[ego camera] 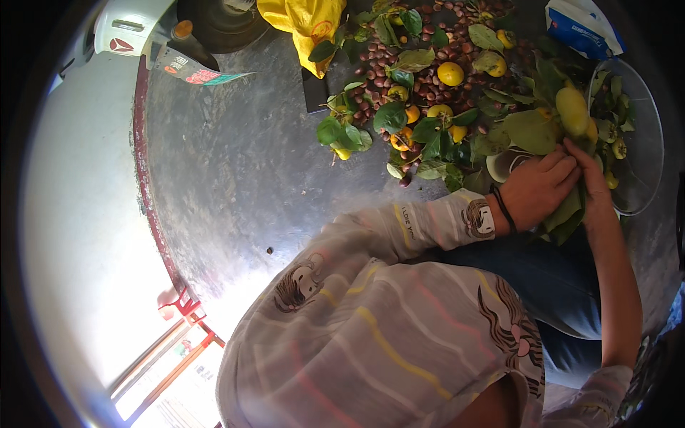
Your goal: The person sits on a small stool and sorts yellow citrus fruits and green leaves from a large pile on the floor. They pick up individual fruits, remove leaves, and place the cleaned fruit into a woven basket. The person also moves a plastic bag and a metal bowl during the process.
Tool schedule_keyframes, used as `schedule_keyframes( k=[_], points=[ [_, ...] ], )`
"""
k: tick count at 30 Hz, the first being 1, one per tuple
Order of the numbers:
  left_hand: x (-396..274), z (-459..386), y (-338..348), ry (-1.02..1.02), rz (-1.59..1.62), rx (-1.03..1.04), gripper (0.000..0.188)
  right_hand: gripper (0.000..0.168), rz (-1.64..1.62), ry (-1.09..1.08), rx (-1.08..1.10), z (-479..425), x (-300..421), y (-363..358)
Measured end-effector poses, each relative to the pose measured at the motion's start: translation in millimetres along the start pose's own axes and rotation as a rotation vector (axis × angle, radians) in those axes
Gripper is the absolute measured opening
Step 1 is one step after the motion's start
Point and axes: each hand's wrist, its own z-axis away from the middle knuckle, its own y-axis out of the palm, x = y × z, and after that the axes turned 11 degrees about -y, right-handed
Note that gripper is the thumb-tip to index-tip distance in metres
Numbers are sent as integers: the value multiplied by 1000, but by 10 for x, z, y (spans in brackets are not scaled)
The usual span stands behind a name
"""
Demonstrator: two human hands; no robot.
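My left hand [540, 184], with a dark band at the wrist, and my right hand [591, 182] meet at the right, their fingers closed together on a leafy persimmon branch [530, 131]. Large green leaves rise above my fingers and hang below them. A yellow-orange persimmon [571, 111] sits on the branch just above the fingertips. The exact grip point is hidden by my fingers. A pale cup-like container [500, 165] lies beside my left hand. Further up, loose persimmons [450, 74] with leafy twigs lie among many brown chestnuts [374, 75] on the grey floor [230, 160].
A clear round plastic container [654, 160] holding leaves and small fruit stands at the right. Behind it lies a blue and white packet [583, 29]. A yellow plastic bag [307, 27], a dark flat object [314, 91] and a white bucket [126, 27] are further back.
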Motion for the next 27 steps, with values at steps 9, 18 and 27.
schedule_keyframes(
  k=[9,18,27],
  points=[
    [1544,444,-798,-214,-353,-225,45,15,98,-131,82,-234,248,-246],
    [4140,1265,-1892,-1421,-907,193,33,13,-36,-131,131,-45,259,-267],
    [3626,1243,-1840,-1315,775,-69,19,19,86,-128,17,120,278,-94]
  ],
)
